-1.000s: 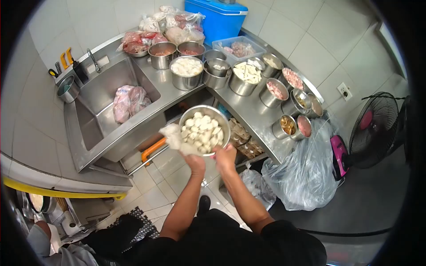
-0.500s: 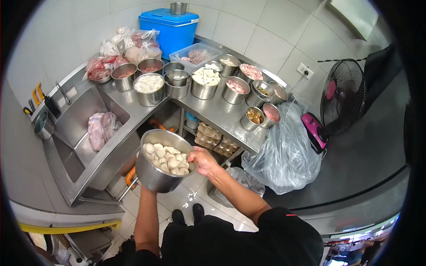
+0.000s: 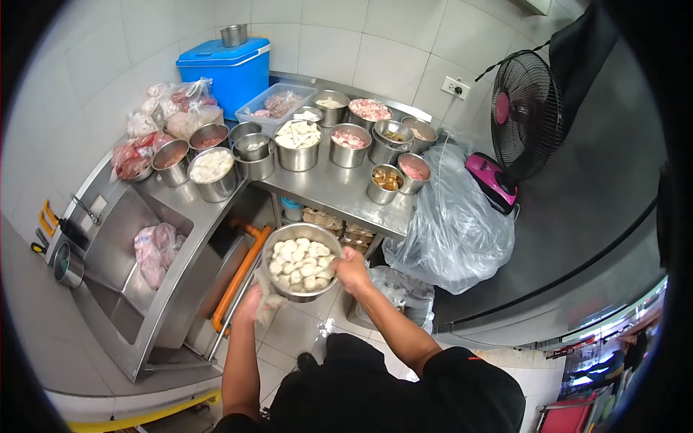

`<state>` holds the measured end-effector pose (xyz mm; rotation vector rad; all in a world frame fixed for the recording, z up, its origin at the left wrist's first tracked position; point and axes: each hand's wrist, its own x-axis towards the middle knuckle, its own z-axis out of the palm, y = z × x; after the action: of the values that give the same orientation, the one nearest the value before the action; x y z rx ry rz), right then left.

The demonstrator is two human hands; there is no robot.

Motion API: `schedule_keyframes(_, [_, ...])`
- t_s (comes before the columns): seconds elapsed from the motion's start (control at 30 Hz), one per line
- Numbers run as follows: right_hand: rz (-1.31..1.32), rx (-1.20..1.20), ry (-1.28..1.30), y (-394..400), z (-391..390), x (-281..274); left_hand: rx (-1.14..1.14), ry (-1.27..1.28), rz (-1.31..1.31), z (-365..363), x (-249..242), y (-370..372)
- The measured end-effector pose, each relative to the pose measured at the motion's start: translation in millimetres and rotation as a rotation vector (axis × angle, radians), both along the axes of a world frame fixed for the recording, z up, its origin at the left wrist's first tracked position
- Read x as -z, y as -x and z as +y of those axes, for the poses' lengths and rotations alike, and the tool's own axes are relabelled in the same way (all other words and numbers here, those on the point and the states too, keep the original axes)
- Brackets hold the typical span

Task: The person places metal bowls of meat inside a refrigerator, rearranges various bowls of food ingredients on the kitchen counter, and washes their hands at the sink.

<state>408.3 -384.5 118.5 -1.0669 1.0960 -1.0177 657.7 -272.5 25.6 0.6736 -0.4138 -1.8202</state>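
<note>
A round steel pot (image 3: 300, 261) full of pale, rounded pieces is held in front of my body, above the tiled floor. My right hand (image 3: 350, 270) grips its right rim. On the pot's lower left side, my left hand (image 3: 250, 303) has a light cloth (image 3: 269, 297) between it and the metal. The fingers of my left hand are mostly hidden by the cloth and the pot.
Several steel pots of food stand on the steel counter (image 3: 332, 189), with a blue cooler (image 3: 224, 72) behind. A sink (image 3: 119, 252) holds a bagged item. An orange pipe (image 3: 242, 278) runs below. Plastic bags (image 3: 455, 216) and a fan (image 3: 527, 112) are at right.
The pot has moved right and tilted more level. My left hand has come out from beneath it to its left side, and the cloth now shows. The view has shifted.
</note>
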Motion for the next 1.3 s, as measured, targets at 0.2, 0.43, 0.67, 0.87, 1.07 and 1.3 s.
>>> schedule_keyframes(0.2, [-0.165, 0.297, -0.052, 12, -83, -58, -0.226, -0.028, -0.593, -67, -86, 40])
schedule_keyframes(0.43, [-0.510, 0.535, -0.088, -29, -216, -17, 0.005, -0.204, -0.738, -83, -50, 65])
schedule_keyframes(0.67, [-0.515, 0.706, -0.081, -60, -265, -20, -0.037, -0.366, -0.559, -99, -40, 58])
schedule_keyframes(0.87, [-0.159, 0.512, 0.112, -28, -259, -4, -0.024, -0.247, -0.751, -148, -61, 62])
schedule_keyframes(1.07, [0.767, 0.450, 0.398, 58, -187, -34, -0.031, -0.100, -0.814, -193, -61, 64])
schedule_keyframes(1.3, [0.882, 0.546, 0.519, 110, -184, 3, 0.082, 0.052, -0.819, -216, -93, 112])
